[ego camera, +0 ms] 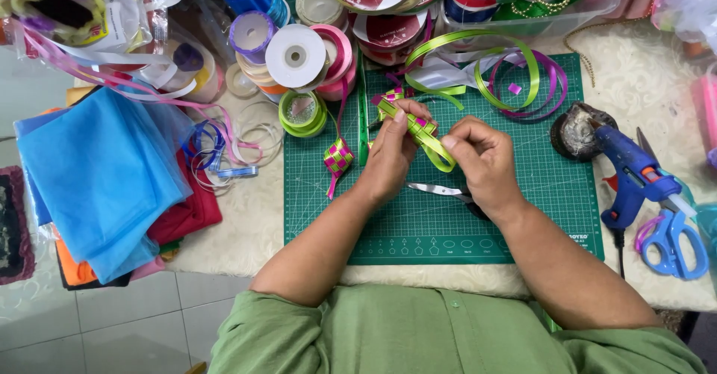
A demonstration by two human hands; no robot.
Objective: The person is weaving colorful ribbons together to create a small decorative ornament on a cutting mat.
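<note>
Ribbon weave (pixel 420 129) in green and pink, half plaited, pinched between both hands above the middle of the green cutting mat (pixel 538 195). Left hand (pixel 393 150) closed round its near end, thumb on top; right hand (pixel 482 157) gripping the green loop at its other end with thumb and forefinger. Loose tails running up toward a tangle of green and purple ribbon loops (pixel 515 83) at the mat's far edge. Finished woven piece (pixel 337 156) lying flat just left of the left wrist, well inside the mat. Small scissors (pixel 441 189) under the right hand, blades showing, handles hidden by the wrist. Open mat surface left bare near the forearms and toward the near right corner. Ribbon spools (pixel 299 54) crowded against the mat's upper left corner, touching one another. Blue glue gun (pixel 635 172) beside the mat's right edge, blue-handled scissors (pixel 672 240) near the desk's (pixel 650 83) right side. Blue fabric pile (pixel 97 172) overhanging the desk's left edge. Spools and bags along the top cut off by the frame; dark round object (pixel 575 131) by the glue gun hard to identify.
</note>
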